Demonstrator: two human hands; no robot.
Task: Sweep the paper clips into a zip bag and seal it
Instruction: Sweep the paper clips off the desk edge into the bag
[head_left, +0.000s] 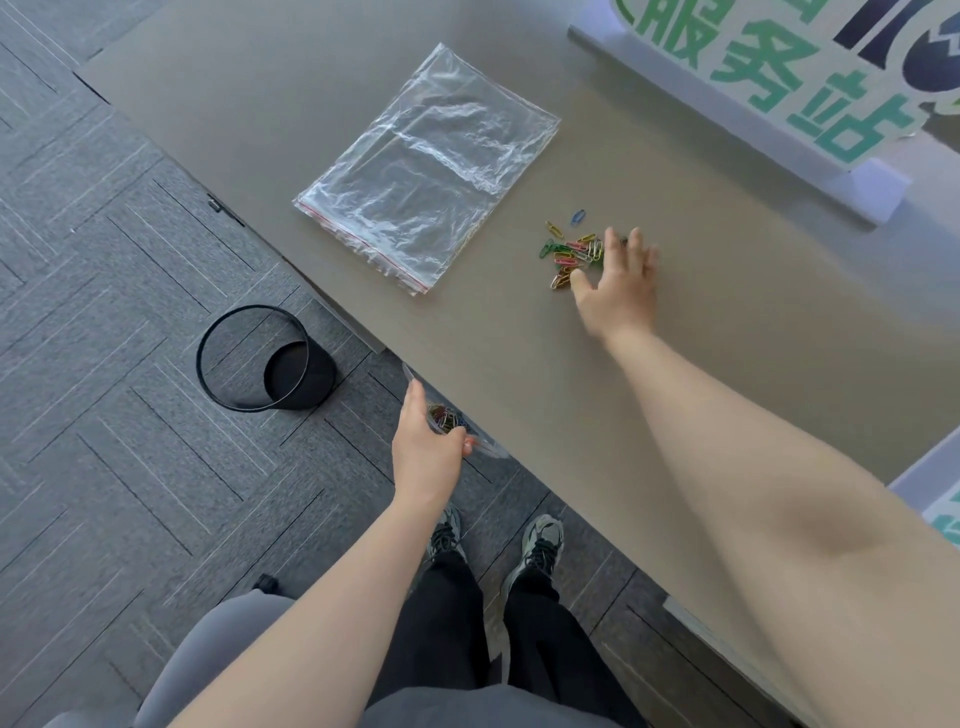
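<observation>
Left fingers pinch a small bag holding some clips at the worktop's near edge. Right hand, fingers spread flat, rests beside the loose clips; spare bags lie farther left.

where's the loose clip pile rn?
In the head view, the paper clips lie on the table, right of the stack of zip bags, with the right hand spread open beside them.
</observation>
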